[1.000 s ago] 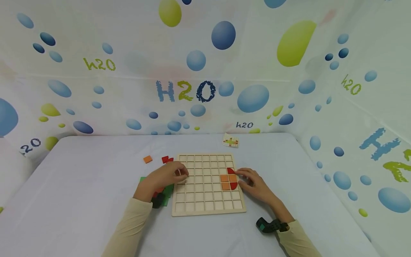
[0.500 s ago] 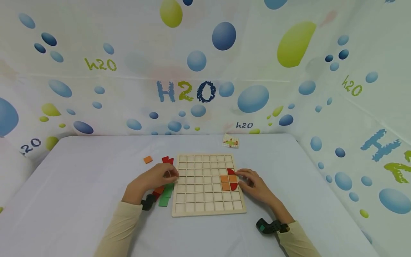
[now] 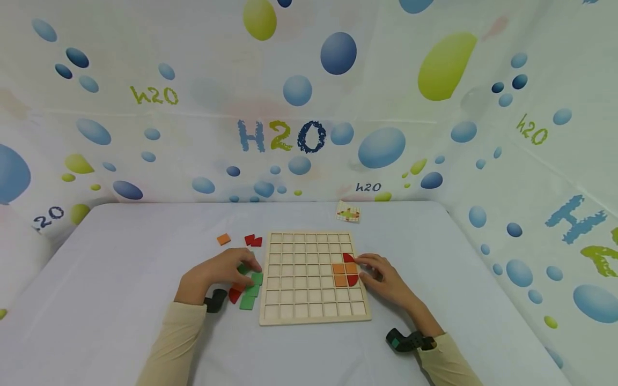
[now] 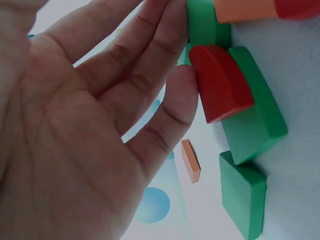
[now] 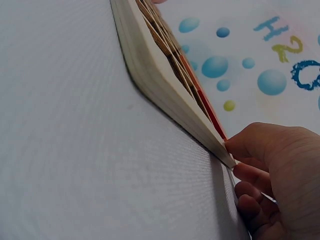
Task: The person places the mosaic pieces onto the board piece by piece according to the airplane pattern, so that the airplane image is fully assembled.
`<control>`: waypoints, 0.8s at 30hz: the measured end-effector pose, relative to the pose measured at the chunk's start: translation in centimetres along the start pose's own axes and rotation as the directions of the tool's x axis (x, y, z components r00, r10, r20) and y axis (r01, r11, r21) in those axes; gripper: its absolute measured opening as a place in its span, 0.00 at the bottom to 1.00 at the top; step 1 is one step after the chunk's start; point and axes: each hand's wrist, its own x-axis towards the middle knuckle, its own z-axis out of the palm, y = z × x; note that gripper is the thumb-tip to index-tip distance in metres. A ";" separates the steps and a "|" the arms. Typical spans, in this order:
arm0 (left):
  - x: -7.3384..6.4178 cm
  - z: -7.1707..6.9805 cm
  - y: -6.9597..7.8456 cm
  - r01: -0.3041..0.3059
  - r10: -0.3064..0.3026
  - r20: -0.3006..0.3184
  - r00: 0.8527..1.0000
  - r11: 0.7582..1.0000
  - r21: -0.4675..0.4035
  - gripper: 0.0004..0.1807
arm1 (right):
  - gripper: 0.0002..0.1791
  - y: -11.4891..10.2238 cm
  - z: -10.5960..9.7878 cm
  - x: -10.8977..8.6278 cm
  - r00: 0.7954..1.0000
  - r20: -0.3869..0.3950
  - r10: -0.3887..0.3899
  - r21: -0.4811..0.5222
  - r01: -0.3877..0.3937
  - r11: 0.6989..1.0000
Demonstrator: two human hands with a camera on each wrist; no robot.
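My left hand (image 3: 219, 271) is over a loose pile of tiles left of the wooden grid board (image 3: 300, 296), its fingers bent loosely downward. Green tiles (image 3: 247, 303) and a red rounded tile (image 3: 234, 295) show beside it. In the left wrist view, the little finger touches or nearly touches a red rounded tile (image 4: 220, 82) lying on a green tile (image 4: 257, 127); the thumb's contact is hidden. With thumb and fingertips my right hand (image 3: 388, 281) touches the board's right edge. Orange square tiles (image 3: 340, 280) and red rounded tiles (image 3: 352, 280) sit in cells there.
A small pattern card (image 3: 348, 213) lies behind the board. Behind the pile, left of the board, are a lone orange tile (image 3: 223, 239) and red tiles (image 3: 257, 242). A patterned curtain (image 3: 212, 134) rises behind the white table (image 3: 130, 268).
My left hand has moved left from over the board's left edge and down to the tile pile. The right hand stays at the board's right edge.
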 end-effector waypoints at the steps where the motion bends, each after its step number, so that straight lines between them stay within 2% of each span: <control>1: 0.0 0.0 0.0 -0.005 0.005 -0.001 1.000 1.000 0.003 0.12 | 0.19 0.0 0.0 0.0 1.000 0.000 0.001 0.002 -0.001 1.000; 11: -0.3 0.2 0.5 0.021 -0.022 -0.023 0.999 0.999 -0.024 0.10 | 0.19 0.4 0.0 -0.1 1.000 -0.006 -0.026 0.004 0.026 1.000; 16: -0.2 0.3 0.4 0.002 -0.003 -0.019 1.000 1.000 -0.022 0.11 | 0.19 0.3 0.0 -0.1 1.000 -0.007 -0.017 0.018 0.017 1.000; 24: -0.1 0.1 0.2 -0.021 0.021 0.000 1.000 0.999 -0.029 0.06 | 0.19 0.2 0.1 -0.2 1.000 -0.003 -0.013 -0.012 0.013 1.000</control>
